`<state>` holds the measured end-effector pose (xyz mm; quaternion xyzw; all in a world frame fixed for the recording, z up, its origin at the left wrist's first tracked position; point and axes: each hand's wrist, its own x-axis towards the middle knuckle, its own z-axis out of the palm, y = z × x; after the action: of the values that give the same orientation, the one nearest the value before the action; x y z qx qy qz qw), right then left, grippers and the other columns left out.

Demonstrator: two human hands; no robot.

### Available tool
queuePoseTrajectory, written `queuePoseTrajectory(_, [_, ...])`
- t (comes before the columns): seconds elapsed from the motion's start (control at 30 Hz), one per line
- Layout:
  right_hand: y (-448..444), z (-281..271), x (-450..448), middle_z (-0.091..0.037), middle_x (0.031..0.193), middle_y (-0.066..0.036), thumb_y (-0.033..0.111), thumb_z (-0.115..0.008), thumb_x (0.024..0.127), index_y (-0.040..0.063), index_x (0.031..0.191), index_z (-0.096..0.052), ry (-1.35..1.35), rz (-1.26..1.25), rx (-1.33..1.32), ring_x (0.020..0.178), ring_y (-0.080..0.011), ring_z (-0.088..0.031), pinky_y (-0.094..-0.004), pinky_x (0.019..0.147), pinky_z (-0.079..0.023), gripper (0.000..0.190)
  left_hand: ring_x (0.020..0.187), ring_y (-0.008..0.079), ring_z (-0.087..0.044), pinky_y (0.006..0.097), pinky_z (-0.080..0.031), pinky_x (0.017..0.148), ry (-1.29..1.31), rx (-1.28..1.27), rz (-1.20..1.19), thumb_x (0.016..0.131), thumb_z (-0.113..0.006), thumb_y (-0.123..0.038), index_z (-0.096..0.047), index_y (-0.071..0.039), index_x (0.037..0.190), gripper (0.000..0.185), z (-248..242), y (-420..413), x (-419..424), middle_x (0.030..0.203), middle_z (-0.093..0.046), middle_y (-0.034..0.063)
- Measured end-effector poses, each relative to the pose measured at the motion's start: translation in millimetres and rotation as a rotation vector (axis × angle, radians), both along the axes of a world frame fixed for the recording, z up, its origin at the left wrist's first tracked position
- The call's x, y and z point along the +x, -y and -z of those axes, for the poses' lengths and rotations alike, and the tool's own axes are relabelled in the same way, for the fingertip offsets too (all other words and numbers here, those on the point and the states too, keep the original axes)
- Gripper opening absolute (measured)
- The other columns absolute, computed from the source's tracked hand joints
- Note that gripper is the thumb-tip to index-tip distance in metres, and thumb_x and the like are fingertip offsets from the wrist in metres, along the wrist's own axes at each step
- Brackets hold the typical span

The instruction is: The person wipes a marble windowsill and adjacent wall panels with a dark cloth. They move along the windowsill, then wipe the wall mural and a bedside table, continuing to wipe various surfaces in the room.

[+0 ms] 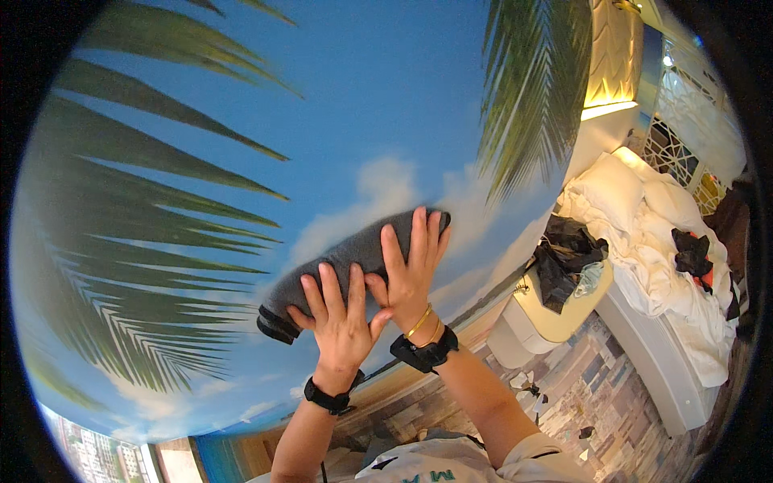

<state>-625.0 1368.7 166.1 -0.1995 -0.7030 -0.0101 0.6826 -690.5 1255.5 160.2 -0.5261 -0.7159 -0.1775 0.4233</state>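
Both palms press a long dark grey roll (356, 256) with black ends, seemingly fabric, against a wall mural (362, 108) of blue sky, clouds and palm leaves. The roll lies at a slant, its right end higher. Spread across its left half are the fingers of my left hand (338, 314); a black band circles that wrist. My right hand (410, 265) rests with spread fingers on the roll's right half, and its wrist bears a gold bangle and a black band. The two thumbs are close together. What the roll's far side touches is hidden.
At the right stands a cream bedside cabinet (543, 320) with black plastic bags (561, 259) on top. Beyond it is a bed with rumpled white bedding (658, 265) and a black-and-red item. Small scraps (531, 389) lie on the patterned floor (580, 386). A window is at lower left.
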Motion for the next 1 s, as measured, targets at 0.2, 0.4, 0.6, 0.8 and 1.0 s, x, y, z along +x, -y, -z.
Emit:
queuePoseTrajectory(0.2, [15,103,0,-0.021,0.143,-0.025,0.042,-0.049,0.089,0.017,0.14,-0.031,0.081,-0.03,-0.072,0.132,-0.0475,-0.017,-0.066,0.1,-0.01,0.059,0.132,0.0455,-0.015,0.0684,-0.003,0.095,-0.216,-0.215,-0.074,0.087,-0.03,-0.065,-0.042,-0.013,0.134,0.071,86,21,-12,0.144,-0.022,0.0244])
queuePoseTrajectory(0.4, [14,39,-7,-0.021,0.144,-0.025,0.037,-0.045,0.091,0.015,0.14,-0.031,0.032,-0.021,-0.008,0.132,-0.047,-0.016,-0.0637,0.102,-0.011,0.055,0.133,0.0355,-0.02,0.0604,-0.001,0.098,-0.07,-0.096,0.03,0.087,-0.032,-0.063,-0.046,-0.018,0.132,0.065,15,19,-12,0.144,-0.027,0.0172])
queuePoseTrajectory(0.6, [41,32,-28,-0.019,0.144,-0.025,0.039,-0.049,0.089,0.017,0.138,-0.033,0.089,-0.104,0.021,0.131,-0.0488,-0.016,-0.067,0.1,-0.007,0.056,0.132,0.0311,-0.024,0.0562,0.003,0.101,-0.043,0.086,0.026,0.088,-0.033,-0.061,-0.052,-0.024,0.126,0.057,19,46,-37,0.142,-0.034,0.0119])
queuePoseTrajectory(0.8, [88,112,-48,-0.011,0.147,-0.024,0.042,-0.042,0.092,0.015,0.142,-0.026,0.258,-0.08,0.048,0.134,-0.047,-0.008,-0.0668,0.1,-0.008,0.059,0.136,0.0359,-0.013,0.0577,0.006,0.104,-0.232,-0.059,-0.077,0.088,-0.033,-0.06,-0.053,-0.021,0.125,0.057,101,98,-73,0.143,-0.028,0.0167])
queuePoseTrajectory(1.0, [136,30,-92,-0.025,0.144,-0.019,0.044,-0.049,0.088,0.023,0.136,-0.037,0.193,-0.188,0.044,0.135,-0.0413,-0.013,-0.0652,0.101,-0.005,0.055,0.135,0.0407,-0.012,0.0592,0.005,0.102,0.009,0.183,-0.084,0.089,-0.031,-0.06,-0.054,-0.023,0.124,0.056,29,142,-108,0.144,-0.024,0.0213])
